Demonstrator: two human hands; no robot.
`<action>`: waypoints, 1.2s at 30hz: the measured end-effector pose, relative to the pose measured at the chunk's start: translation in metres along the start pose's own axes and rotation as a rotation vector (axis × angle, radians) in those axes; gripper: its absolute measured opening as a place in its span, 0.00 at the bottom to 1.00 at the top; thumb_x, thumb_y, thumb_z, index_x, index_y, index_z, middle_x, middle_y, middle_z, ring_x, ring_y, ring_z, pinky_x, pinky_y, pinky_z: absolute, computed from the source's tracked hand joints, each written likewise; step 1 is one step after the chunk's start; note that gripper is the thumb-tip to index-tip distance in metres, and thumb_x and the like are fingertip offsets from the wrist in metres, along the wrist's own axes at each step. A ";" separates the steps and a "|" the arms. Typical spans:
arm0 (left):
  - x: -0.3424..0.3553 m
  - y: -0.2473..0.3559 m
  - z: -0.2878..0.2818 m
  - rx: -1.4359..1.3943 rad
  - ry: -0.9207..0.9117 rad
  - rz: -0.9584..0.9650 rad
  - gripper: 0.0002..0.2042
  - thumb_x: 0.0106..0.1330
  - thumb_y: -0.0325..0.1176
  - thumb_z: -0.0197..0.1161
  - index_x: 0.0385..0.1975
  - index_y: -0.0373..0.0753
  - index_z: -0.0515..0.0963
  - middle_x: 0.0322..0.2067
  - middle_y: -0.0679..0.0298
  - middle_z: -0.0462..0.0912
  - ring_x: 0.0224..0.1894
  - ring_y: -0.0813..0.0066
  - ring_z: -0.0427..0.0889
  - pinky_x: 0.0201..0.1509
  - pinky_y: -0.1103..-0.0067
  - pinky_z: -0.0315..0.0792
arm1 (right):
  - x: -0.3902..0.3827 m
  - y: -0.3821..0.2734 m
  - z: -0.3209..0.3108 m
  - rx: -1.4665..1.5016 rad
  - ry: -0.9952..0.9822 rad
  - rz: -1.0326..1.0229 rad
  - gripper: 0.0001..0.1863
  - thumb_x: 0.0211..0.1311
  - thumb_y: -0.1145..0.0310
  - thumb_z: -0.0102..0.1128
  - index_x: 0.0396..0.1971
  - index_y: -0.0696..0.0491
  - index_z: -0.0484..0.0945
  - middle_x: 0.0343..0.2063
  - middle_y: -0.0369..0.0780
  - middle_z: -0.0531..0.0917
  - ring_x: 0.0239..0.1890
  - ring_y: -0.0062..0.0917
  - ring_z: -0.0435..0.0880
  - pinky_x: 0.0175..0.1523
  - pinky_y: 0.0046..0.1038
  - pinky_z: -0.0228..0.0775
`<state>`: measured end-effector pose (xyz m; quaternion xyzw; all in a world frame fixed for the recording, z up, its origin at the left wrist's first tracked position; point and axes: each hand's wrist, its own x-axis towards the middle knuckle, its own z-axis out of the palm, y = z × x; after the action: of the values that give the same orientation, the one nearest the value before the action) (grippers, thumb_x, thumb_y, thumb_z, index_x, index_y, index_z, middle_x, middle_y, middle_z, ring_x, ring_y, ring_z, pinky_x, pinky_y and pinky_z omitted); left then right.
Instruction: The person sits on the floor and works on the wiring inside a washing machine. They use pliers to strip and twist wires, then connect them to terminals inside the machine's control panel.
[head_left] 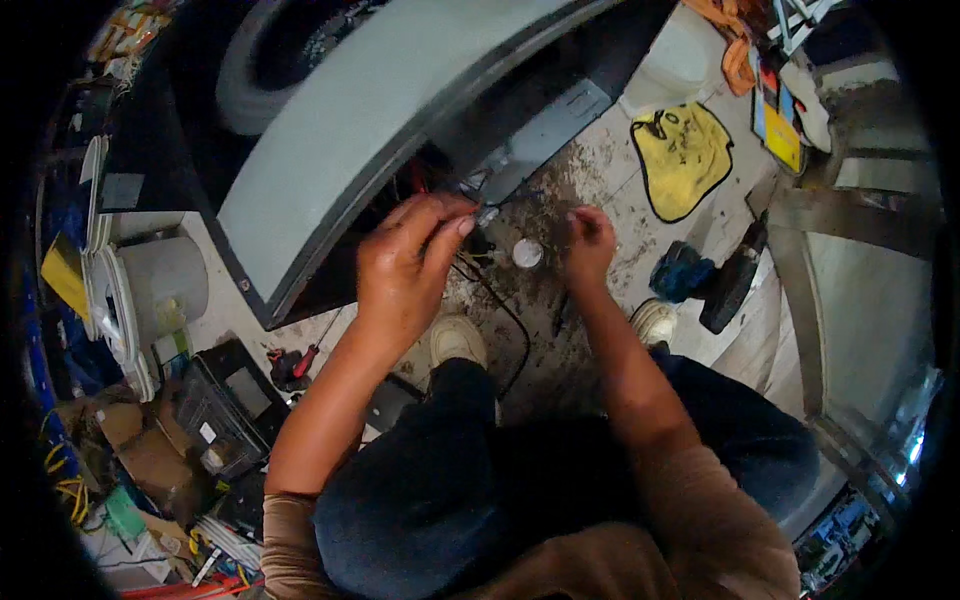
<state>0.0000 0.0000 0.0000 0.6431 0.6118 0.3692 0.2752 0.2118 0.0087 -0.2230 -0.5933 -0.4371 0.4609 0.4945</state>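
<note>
Pinching a small part [487, 214], the left hand [400, 268] borders a curved grey casing [390, 110] — right hand [592, 248], finger state unclear, near a dark-marked yellow mat [685, 170].

A yellow, black-edged mat [690, 170] with dark markings lies on the pale, dirt-smeared floor [613, 170]. Just nearer than the mat sits a dark blue-and-black object [735, 280], its kind unclear. To the mat's right is a flat yellow, blue and red item [780, 135]; beyond the mat are a whitish rounded container [680, 65] and a bunched orange strap [738, 65]. Well to the mat's left stand a grey-white bucket [180, 280], a black case [235, 405], a red-handled screwdriver [306, 362] beside the case, and crumpled brown cardboard [140, 440], farther left than the case.
</note>
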 end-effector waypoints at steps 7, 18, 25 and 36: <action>0.004 0.004 -0.004 -0.085 0.012 0.028 0.06 0.61 0.26 0.59 0.36 0.34 0.79 0.35 0.58 0.81 0.37 0.67 0.80 0.41 0.77 0.72 | 0.001 -0.207 0.022 0.463 -0.198 0.105 0.09 0.60 0.73 0.59 0.40 0.57 0.76 0.33 0.38 0.82 0.32 0.19 0.79 0.36 0.19 0.69; 0.001 0.005 -0.011 -0.144 -0.015 -0.019 0.07 0.63 0.30 0.58 0.38 0.38 0.78 0.34 0.56 0.80 0.36 0.59 0.80 0.39 0.73 0.72 | -0.004 -0.229 0.047 0.360 -0.369 0.237 0.06 0.60 0.74 0.58 0.37 0.57 0.78 0.32 0.37 0.83 0.29 0.15 0.76 0.33 0.16 0.67; 0.000 0.002 -0.010 -0.126 -0.017 -0.025 0.08 0.64 0.33 0.57 0.39 0.40 0.78 0.34 0.56 0.80 0.36 0.58 0.80 0.39 0.71 0.72 | -0.003 -0.223 0.049 0.389 -0.405 0.206 0.07 0.59 0.75 0.59 0.37 0.58 0.78 0.31 0.37 0.83 0.26 0.14 0.75 0.32 0.16 0.67; 0.002 0.012 -0.011 -0.195 0.020 -0.167 0.08 0.63 0.29 0.60 0.41 0.37 0.79 0.35 0.60 0.83 0.40 0.72 0.82 0.43 0.78 0.74 | -0.010 -0.226 0.050 0.214 -0.432 0.143 0.06 0.56 0.74 0.63 0.34 0.57 0.80 0.30 0.32 0.81 0.34 0.14 0.77 0.41 0.19 0.69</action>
<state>-0.0022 -0.0004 0.0160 0.5566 0.6271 0.4091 0.3600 0.1466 0.0373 -0.0029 -0.4548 -0.4383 0.6544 0.4158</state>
